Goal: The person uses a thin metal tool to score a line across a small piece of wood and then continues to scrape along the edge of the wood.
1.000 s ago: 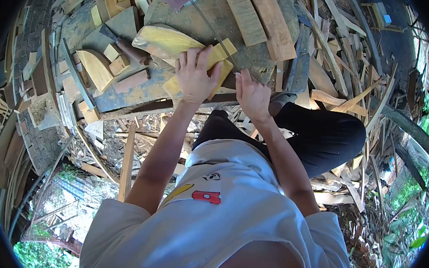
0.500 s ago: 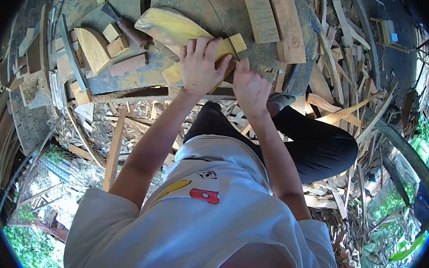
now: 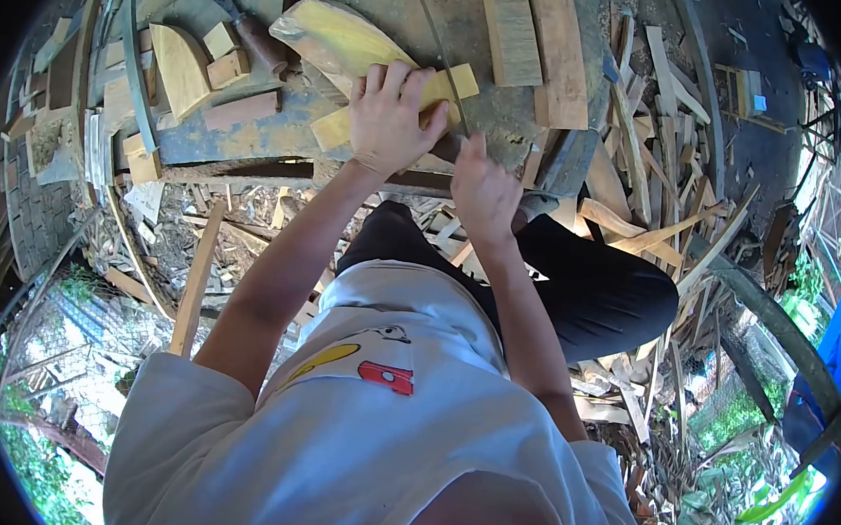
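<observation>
The wood strip (image 3: pixel 330 131) is pale yellow, the curved slab (image 3: pixel 334 37) greenish yellow and the saw (image 3: pixel 440 40) grey. The shirt (image 3: pixel 379 435) is white with a red-and-yellow print, and the trousers (image 3: pixel 585 284) are black.

Pale plank (image 3: pixel 510 30) and browner plank (image 3: pixel 560 53) side by side at far middle, hammer (image 3: pixel 247 28) far left, curved yellow offcut (image 3: pixel 180 70) left of it, reddish block (image 3: pixel 241 110) nearer, loose slat (image 3: pixel 195 281) near left, scrap-wood heap (image 3: pixel 661 172) at right
</observation>
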Motion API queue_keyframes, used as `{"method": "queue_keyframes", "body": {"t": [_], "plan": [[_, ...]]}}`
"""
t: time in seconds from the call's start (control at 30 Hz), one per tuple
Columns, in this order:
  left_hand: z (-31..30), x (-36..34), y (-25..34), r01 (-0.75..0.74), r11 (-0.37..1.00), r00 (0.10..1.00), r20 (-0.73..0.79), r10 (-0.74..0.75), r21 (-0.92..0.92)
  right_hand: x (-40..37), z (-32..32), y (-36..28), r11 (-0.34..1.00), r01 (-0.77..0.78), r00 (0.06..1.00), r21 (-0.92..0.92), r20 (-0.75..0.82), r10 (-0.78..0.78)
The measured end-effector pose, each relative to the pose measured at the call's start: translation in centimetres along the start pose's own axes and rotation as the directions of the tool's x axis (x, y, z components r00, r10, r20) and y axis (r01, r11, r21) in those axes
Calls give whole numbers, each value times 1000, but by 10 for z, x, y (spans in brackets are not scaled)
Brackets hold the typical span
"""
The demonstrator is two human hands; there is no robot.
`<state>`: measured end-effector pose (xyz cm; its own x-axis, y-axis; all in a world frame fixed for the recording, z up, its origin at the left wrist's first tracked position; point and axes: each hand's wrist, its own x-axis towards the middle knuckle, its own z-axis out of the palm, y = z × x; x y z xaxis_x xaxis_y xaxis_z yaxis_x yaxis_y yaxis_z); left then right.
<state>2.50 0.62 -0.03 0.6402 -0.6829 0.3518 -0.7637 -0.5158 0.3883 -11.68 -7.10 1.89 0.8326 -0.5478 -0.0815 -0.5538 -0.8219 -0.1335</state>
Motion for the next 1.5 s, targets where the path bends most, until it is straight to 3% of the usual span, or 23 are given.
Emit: {"method": "queue_keyframes", "body": {"t": [0.13,0.37,0.53,0.8,0.93,1.0,1.1,1.23,1.33,1.5], "plan": [[0,-2,-1,1,1000,1000,-15,-1,9,1,-3,0,997,37,997,-63,-71,-41],[-1,-3,-2,-20,1000,1000,20,20,-1,-33,-5,10,1000,-12,1000,-17,5,12],[-2,1,-2,-17,1000,1000,-15,17,13,8,12,-2,999,15,990,-41,-141,-21],[-2,-1,-1,-24,1000,1000,1,24,-4,-35,-1,6,997,-28,999,-76,-20,27],[-2,-1,0,-19,1000,1000,-4,19,-11,9,9,-2,992,6,993,-129,-118,-22],[-3,-2,-1,-7,1000,1000,7,7,-6,11,10,0,999,43,988,-15,-146,-44],[-3,-2,-1,2,1000,1000,25,-2,5,-26,2,6,999,-22,999,-28,-37,21],[0,-2,-3,-21,1000,1000,2,21,-19,-41,-1,5,998,-38,997,-40,-74,35],[-1,-2,-1,-18,1000,1000,-3,18,-22,2,9,-2,996,-10,987,-91,-158,-5],[-3,-4,-1,-19,1000,1000,0,19,-5,-15,7,1,996,-14,994,-83,-108,5]]}}
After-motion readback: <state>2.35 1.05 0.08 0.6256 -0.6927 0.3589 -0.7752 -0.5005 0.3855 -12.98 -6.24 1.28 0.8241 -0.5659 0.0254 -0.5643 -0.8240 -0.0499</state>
